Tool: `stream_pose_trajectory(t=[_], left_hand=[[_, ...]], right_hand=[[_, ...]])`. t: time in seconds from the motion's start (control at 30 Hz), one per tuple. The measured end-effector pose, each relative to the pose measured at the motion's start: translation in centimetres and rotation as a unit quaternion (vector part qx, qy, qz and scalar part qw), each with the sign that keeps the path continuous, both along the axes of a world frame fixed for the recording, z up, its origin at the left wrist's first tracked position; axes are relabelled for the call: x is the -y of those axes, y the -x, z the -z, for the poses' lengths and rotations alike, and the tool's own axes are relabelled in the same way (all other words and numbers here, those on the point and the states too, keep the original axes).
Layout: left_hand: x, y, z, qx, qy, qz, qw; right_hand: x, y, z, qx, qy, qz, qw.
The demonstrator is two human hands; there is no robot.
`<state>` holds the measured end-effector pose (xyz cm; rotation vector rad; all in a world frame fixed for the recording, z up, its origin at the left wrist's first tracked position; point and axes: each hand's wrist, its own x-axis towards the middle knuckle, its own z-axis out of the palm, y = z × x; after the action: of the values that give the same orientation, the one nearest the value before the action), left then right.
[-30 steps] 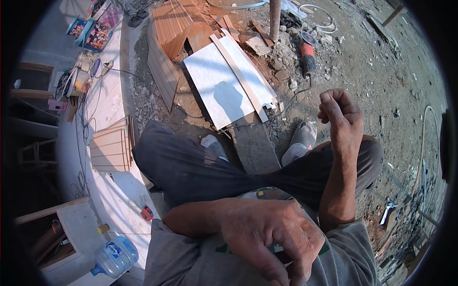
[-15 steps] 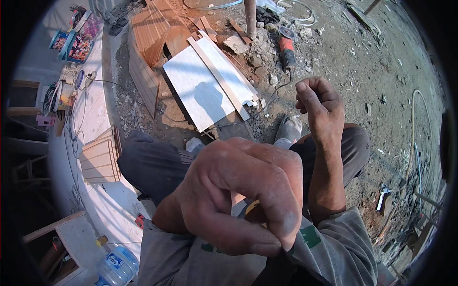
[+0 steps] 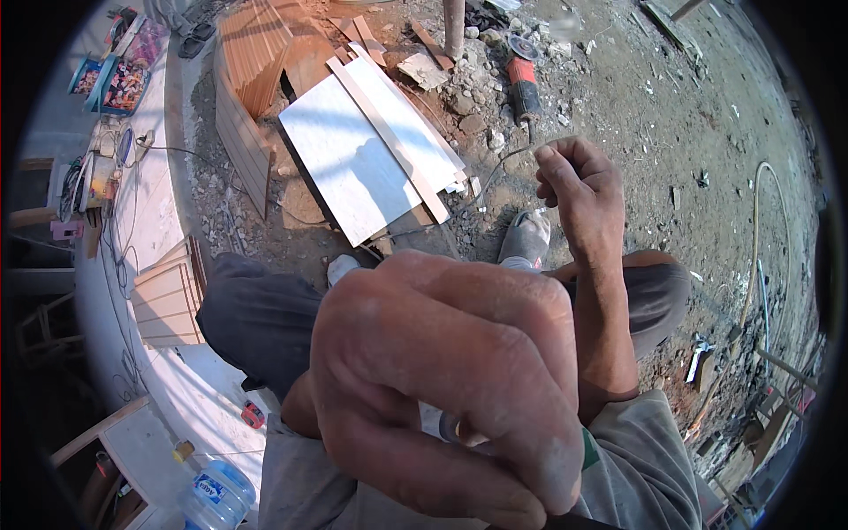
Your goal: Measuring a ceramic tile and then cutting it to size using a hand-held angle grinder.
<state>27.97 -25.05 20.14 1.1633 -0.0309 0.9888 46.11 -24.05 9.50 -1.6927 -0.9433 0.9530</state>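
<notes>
From where I stand, the seated person's left hand (image 3: 442,353) is raised close to the head, fingers curled inward and the thumb tip meeting the fingers; whether anything is pinched there I cannot tell, as the fingers themselves block the view. The right hand (image 3: 579,190) is held up above the right knee, palm turned inward, its fingers bent and the thumb set against the index finger; no object can be made out in it. The white panel (image 3: 340,146) lies flat on the ground ahead of the feet, with a narrow wooden strip (image 3: 389,137) lengthwise on it, toward its right side. An angle grinder (image 3: 524,93) rests on the dirt right of the panel, disc end pointing away from the person, its cord (image 3: 496,172) running back toward the panel. On the left, a red tape measure (image 3: 253,414) sits on a pale ledge (image 3: 208,380).
</notes>
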Motion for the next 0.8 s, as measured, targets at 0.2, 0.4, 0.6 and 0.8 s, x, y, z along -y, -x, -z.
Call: stream_pose_trajectory(t=[0.2, 0.4, 0.6, 0.8], left_hand=[[-5.0, -3.7, 6.1, -0.296, -0.024, -0.193, 0.935], [-9.3, 2.1, 17.7, -0.414, 0.101, -0.349, 0.834], [-11.4, 4.4, 29.9, -0.499, -0.140, -0.396, 0.759], [-14.8, -0.4, 24.9, -0.544, 0.256, -0.210, 0.771]], right_hand=[[-10.0, -6.3, 14.1, 0.182, 0.087, -0.015, 0.979], [-17.2, -8.3, 22.1, 0.197, 0.312, 0.036, 0.929], [-23.5, -14.8, 27.0, 0.279, 0.265, 0.077, 0.920], [-29.2, -13.3, 30.6, 0.255, 0.298, 0.076, 0.917]])
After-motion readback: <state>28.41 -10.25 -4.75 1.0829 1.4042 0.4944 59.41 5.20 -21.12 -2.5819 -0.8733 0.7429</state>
